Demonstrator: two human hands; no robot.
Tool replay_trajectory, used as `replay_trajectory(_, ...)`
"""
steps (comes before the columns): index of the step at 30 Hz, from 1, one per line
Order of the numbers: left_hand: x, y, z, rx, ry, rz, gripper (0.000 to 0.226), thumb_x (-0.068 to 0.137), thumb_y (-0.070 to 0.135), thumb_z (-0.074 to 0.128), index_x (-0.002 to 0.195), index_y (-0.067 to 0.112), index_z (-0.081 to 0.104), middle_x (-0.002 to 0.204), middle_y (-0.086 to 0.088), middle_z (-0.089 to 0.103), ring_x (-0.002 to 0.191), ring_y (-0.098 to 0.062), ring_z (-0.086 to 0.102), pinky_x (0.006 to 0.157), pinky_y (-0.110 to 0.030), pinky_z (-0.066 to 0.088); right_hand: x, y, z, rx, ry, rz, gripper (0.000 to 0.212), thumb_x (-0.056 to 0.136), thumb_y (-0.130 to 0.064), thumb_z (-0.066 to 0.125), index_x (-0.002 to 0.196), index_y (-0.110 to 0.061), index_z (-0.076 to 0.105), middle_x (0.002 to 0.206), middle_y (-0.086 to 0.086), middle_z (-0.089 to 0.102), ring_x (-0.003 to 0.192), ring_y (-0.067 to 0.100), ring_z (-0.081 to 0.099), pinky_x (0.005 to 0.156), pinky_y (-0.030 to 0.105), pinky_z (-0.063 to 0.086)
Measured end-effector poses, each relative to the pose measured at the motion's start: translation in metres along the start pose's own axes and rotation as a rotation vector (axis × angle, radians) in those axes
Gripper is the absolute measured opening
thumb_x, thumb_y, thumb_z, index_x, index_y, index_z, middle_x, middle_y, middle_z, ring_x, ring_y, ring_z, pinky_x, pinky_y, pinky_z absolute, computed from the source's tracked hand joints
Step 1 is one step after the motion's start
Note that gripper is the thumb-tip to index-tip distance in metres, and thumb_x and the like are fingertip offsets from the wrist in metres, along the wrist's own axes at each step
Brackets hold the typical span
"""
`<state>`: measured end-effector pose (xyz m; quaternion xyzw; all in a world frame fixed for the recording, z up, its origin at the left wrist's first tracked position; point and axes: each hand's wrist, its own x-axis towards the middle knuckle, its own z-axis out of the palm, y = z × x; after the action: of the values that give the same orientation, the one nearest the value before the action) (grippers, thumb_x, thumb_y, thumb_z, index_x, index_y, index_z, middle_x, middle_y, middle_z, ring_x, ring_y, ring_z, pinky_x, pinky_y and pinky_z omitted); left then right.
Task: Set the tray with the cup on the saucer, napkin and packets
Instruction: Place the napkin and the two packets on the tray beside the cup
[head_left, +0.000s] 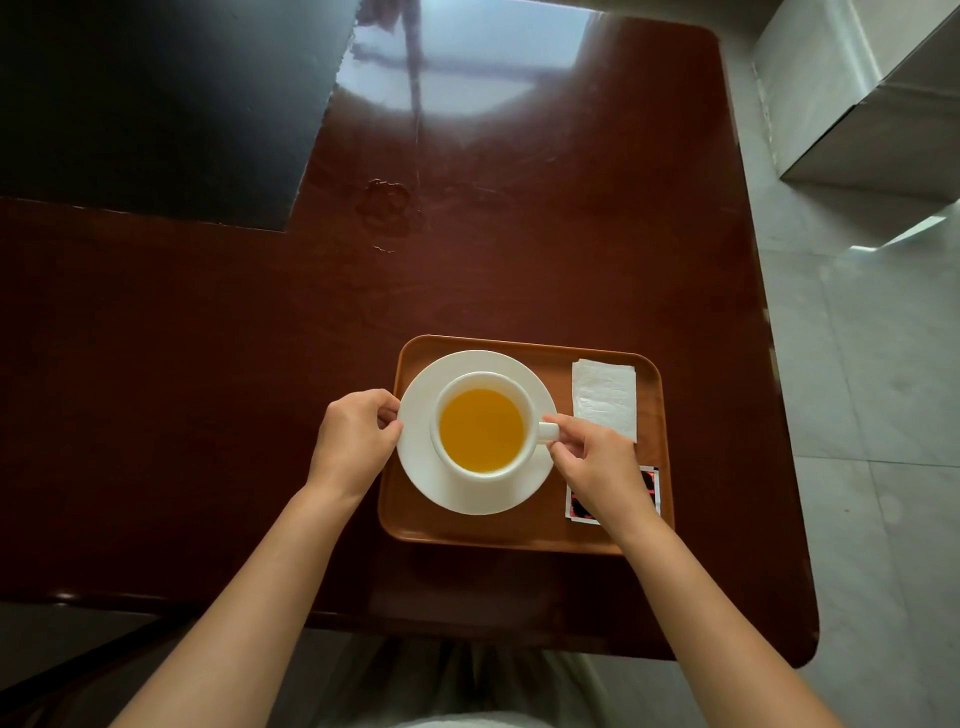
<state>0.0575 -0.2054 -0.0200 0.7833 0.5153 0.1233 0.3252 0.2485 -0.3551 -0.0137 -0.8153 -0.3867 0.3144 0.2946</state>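
A brown wooden tray (467, 532) lies on the table near me. On its left part rests a white saucer (415, 467) bearing a white cup (480, 475) filled with orange-yellow liquid. My left hand (356, 441) pinches the saucer's left rim. My right hand (597, 462) grips the cup's handle, which points right. A folded white napkin (605, 397) lies flat at the tray's far right corner. Dark packets (579, 506) with red and white edges sit at the near right corner, mostly hidden under my right wrist.
The tray sits on a glossy dark-brown table (519, 260) whose right edge runs beside a grey tiled floor (872, 415). A black panel (156, 104) covers the far left. A grey box (857, 93) stands at the upper right. A wet smudge (387, 205) marks the table's middle.
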Motion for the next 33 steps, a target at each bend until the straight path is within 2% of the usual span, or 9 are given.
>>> replay_trajectory(5, 0.000, -0.001, 0.000, -0.010, -0.001, 0.000, 0.014, 0.079, 0.007, 0.070, 0.094, 0.007, 0.071, 0.084, -0.007, 0.071, 0.077, -0.016, 0.063, 0.070, -0.027, 0.053, 0.000, -0.001, 0.000, 0.005, 0.000, -0.007, 0.033, 0.088, -0.011, 0.059, 0.121, -0.020, 0.060, 0.096, 0.003, 0.070, 0.083, 0.010, 0.060, 0.068, 0.013, 0.046)
replay_trajectory(8, -0.002, 0.002, -0.001, 0.000, 0.000, -0.015, 0.023, 0.082, 0.010, 0.068, 0.105, 0.005, 0.068, 0.091, -0.009, 0.070, 0.082, -0.017, 0.064, 0.073, -0.027, 0.052, -0.002, -0.003, -0.004, 0.015, -0.030, -0.012, 0.041, 0.088, -0.014, 0.060, 0.128, -0.020, 0.054, 0.101, 0.002, 0.069, 0.089, 0.010, 0.060, 0.077, 0.020, 0.050)
replay_trajectory(12, -0.026, 0.008, -0.005, -0.001, 0.256, -0.004, 0.029, 0.088, 0.016, 0.058, 0.117, 0.009, 0.058, 0.100, -0.008, 0.058, 0.081, -0.017, 0.057, 0.067, -0.024, 0.048, -0.002, 0.014, -0.037, -0.027, 0.150, -0.051, 0.040, 0.086, -0.009, 0.059, 0.125, -0.016, 0.056, 0.114, 0.001, 0.064, 0.100, 0.012, 0.060, 0.087, 0.025, 0.049)
replay_trajectory(15, -0.063, 0.020, 0.003, -0.078, 0.351, 0.120, 0.026, 0.091, 0.020, 0.049, 0.113, 0.009, 0.057, 0.101, -0.008, 0.054, 0.087, -0.015, 0.052, 0.073, -0.020, 0.041, 0.001, 0.038, -0.066, -0.261, 0.246, -0.128, 0.037, 0.085, -0.005, 0.061, 0.122, -0.011, 0.058, 0.122, 0.008, 0.063, 0.115, 0.022, 0.056, 0.095, 0.028, 0.041)
replay_trajectory(18, -0.098, 0.039, 0.030, -0.060, 0.190, 0.281, 0.035, 0.089, 0.023, 0.045, 0.115, 0.006, 0.059, 0.107, -0.012, 0.059, 0.102, -0.018, 0.052, 0.086, -0.030, 0.044, 0.011, 0.055, -0.075, -0.487, 0.225, -0.233, 0.043, 0.082, -0.008, 0.066, 0.124, -0.011, 0.057, 0.129, 0.010, 0.058, 0.126, 0.027, 0.047, 0.100, 0.032, 0.032)
replay_trajectory(20, -0.114, 0.053, 0.050, -0.007, 0.061, 0.406, 0.037, 0.088, 0.024, 0.046, 0.118, 0.008, 0.061, 0.118, -0.012, 0.060, 0.116, -0.020, 0.048, 0.096, -0.039, 0.042, 0.019, 0.060, -0.072, -0.592, 0.153, -0.335, 0.046, 0.080, -0.008, 0.069, 0.124, -0.009, 0.056, 0.131, 0.012, 0.056, 0.130, 0.029, 0.043, 0.102, 0.037, 0.033)
replay_trajectory(23, -0.131, 0.072, 0.076, 0.049, 0.012, 0.547, 0.036, 0.086, 0.023, 0.051, 0.120, 0.015, 0.059, 0.134, -0.006, 0.051, 0.128, -0.020, 0.040, 0.100, -0.041, 0.036, 0.029, 0.067, -0.066, -0.645, 0.040, -0.415, 0.048, 0.081, -0.010, 0.069, 0.126, -0.011, 0.054, 0.136, 0.014, 0.052, 0.132, 0.030, 0.039, 0.107, 0.045, 0.034)
replay_trajectory(28, -0.154, 0.085, 0.099, 0.033, 0.032, 0.534, 0.039, 0.082, 0.023, 0.054, 0.122, 0.023, 0.052, 0.135, 0.000, 0.043, 0.124, -0.016, 0.041, 0.098, -0.034, 0.030, 0.036, 0.076, -0.062, -0.660, -0.028, -0.478, 0.043, 0.085, -0.011, 0.064, 0.126, -0.012, 0.054, 0.137, 0.015, 0.051, 0.131, 0.032, 0.041, 0.106, 0.042, 0.029)
replay_trajectory(33, -0.155, 0.086, 0.120, 0.232, -0.195, 0.462, 0.049, 0.086, 0.032, 0.046, 0.134, 0.023, 0.043, 0.146, -0.008, 0.040, 0.137, -0.020, 0.027, 0.106, -0.043, 0.031, 0.039, 0.080, -0.062, -0.633, -0.058, -0.484, 0.042, 0.089, -0.014, 0.059, 0.130, -0.015, 0.051, 0.140, 0.013, 0.047, 0.134, 0.029, 0.037, 0.109, 0.043, 0.027)
